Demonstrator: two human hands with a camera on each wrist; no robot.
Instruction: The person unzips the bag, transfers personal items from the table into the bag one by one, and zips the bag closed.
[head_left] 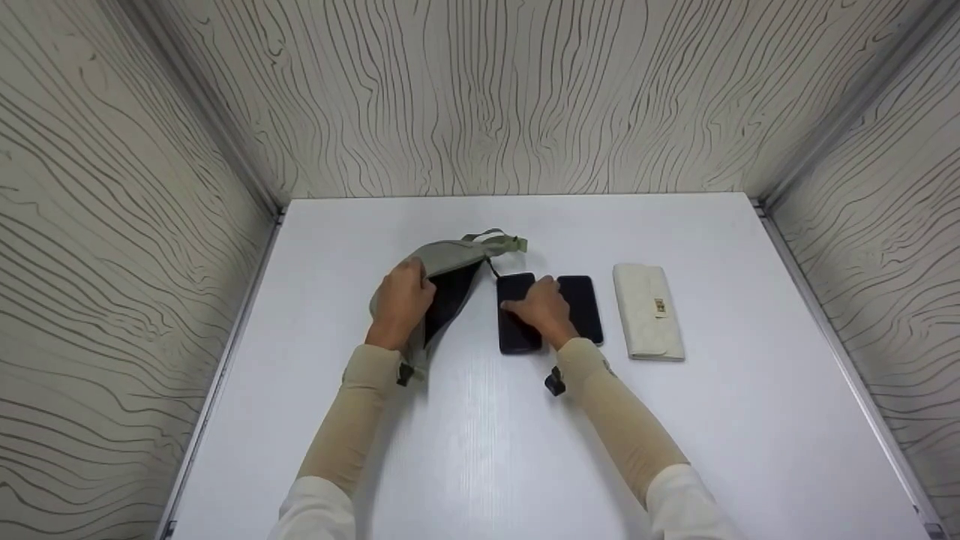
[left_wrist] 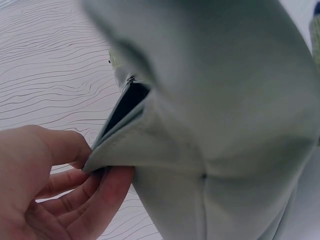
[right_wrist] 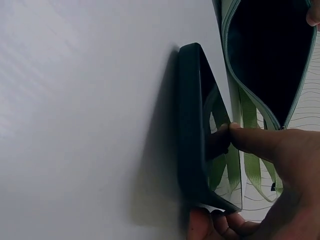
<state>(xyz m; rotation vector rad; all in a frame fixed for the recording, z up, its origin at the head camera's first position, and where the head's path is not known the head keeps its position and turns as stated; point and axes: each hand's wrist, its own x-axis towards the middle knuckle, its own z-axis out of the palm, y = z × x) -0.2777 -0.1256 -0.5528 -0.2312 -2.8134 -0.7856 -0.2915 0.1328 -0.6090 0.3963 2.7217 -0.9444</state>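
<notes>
At the left of the view, a pale wall (head_left: 82, 270) with dark wood-grain lines borders the white table (head_left: 472, 457). Next to the right, my left hand (head_left: 403, 300) reaches out of a beige sleeve (head_left: 349, 435) and pinches the edge of a grey-green bag (head_left: 446, 256); the left-wrist view shows my fingers clamped on its fabric, with digits on both sides of the fold. The bag's zipped mouth gapes, its dark lining (head_left: 451, 294) turned toward my other hand, and a green strap (head_left: 517, 244) lies at its far end. Right of the bag, on the table, is a dark phone (head_left: 517, 337), its screen upward. My right hand (head_left: 546, 306) grips this phone: the thumb presses on the screen while the other fingers close against its right-hand edge, as the right-wrist view confirms. The same screen mirrors the strap. Just beside it, partly covered by my right hand, lies a second phone (head_left: 585, 315), also dark and face up. Farther right, apart from both phones, a cream wallet (head_left: 645, 311) lies lengthwise, a small gold clasp (head_left: 660, 307) near its right side.
</notes>
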